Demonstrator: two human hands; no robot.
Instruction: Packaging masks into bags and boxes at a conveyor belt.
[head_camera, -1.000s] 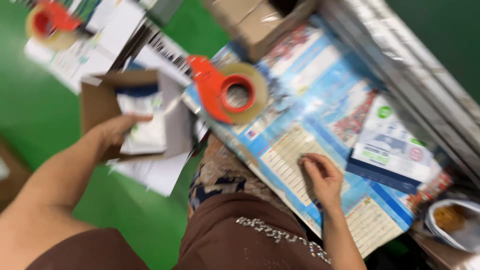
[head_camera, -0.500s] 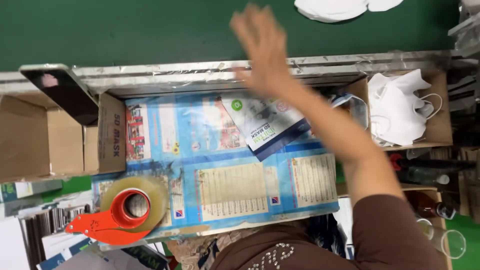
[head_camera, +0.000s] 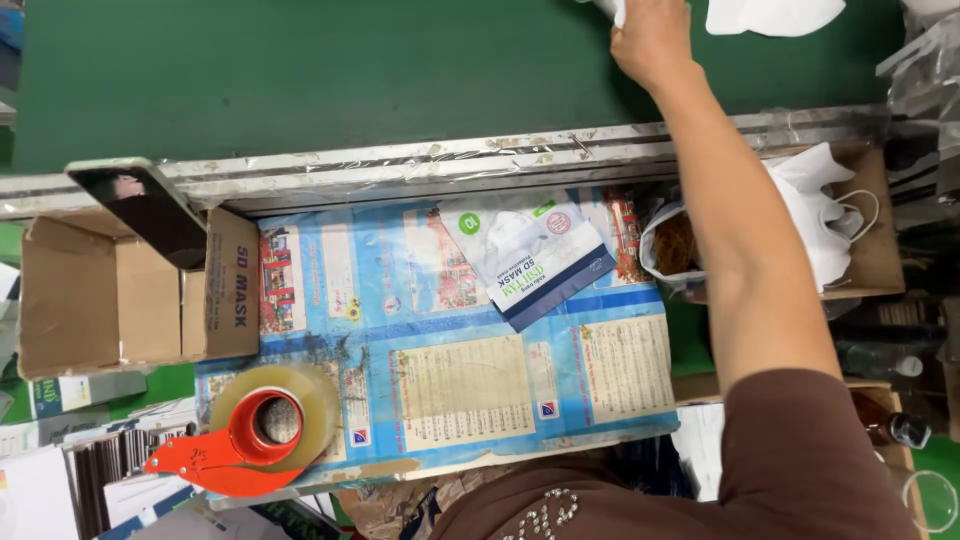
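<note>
My right hand (head_camera: 648, 35) reaches far across the green conveyor belt (head_camera: 350, 70) to the top edge of view. Its fingers are curled on a white mask (head_camera: 612, 10), of which only a corner shows. More white masks (head_camera: 775, 15) lie on the belt just right of the hand. A white and dark blue mask pouch (head_camera: 525, 255) lies on the blue printed sheet (head_camera: 450, 380) that covers the work surface, below and left of my arm. My left hand is out of view.
An open cardboard box (head_camera: 120, 295) stands at the left with a dark phone (head_camera: 150, 210) propped on it. A red tape dispenser (head_camera: 255, 430) sits at the sheet's near left corner. At the right is a box of white masks (head_camera: 830, 220). A metal rail (head_camera: 400, 165) edges the belt.
The view swung from the left-side box to the belt. My right hand went from spread open over the rail to farther up the belt, fingers now curled on a white mask.
</note>
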